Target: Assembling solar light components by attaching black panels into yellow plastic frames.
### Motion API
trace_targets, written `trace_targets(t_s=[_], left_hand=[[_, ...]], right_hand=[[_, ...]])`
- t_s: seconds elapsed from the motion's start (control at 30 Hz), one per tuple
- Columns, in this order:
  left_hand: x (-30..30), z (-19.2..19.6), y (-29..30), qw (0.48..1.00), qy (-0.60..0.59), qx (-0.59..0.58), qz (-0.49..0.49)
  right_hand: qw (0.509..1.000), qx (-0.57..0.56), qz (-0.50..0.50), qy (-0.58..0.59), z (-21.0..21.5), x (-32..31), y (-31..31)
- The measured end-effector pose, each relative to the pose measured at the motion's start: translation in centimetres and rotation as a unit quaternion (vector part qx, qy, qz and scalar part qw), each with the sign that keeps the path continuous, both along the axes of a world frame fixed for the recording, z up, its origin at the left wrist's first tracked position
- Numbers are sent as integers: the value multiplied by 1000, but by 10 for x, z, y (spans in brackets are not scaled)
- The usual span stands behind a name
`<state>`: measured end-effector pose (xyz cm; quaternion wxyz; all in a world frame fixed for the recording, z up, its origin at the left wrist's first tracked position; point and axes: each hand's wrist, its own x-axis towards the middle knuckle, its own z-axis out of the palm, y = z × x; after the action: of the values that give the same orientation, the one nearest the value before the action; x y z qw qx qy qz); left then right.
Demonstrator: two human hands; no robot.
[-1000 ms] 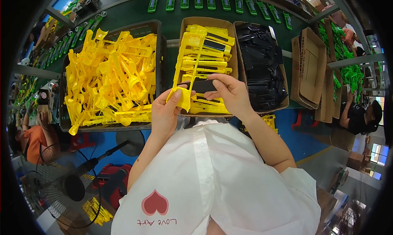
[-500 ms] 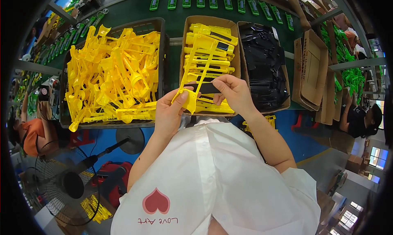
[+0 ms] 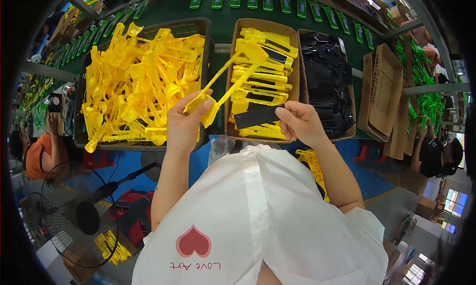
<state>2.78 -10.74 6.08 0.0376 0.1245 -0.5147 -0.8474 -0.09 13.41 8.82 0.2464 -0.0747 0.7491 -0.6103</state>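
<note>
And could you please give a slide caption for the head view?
Left fingers grip a yellow frame, right fingers a black strip.

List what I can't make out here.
Head view: right end of the black strip, covered by the right hand.
Head view: gripped part of the yellow frame, partly covered by the left hand.
Head view: floor of the black crate, buried under yellow parts.
Head view: detail on the green units, too small.

A narrow gap parts black crate (image 3: 207, 42) from middle carton (image 3: 270, 26), crossed by yellow frame (image 3: 236, 84).
</note>
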Motion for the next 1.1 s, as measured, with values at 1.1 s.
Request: trace_targets(t_s=[1.1], left_hand=[[-4,-15,13,901,-46,-282,-326]], right_hand=[[982,183,-30,-42,-28,0,2]])
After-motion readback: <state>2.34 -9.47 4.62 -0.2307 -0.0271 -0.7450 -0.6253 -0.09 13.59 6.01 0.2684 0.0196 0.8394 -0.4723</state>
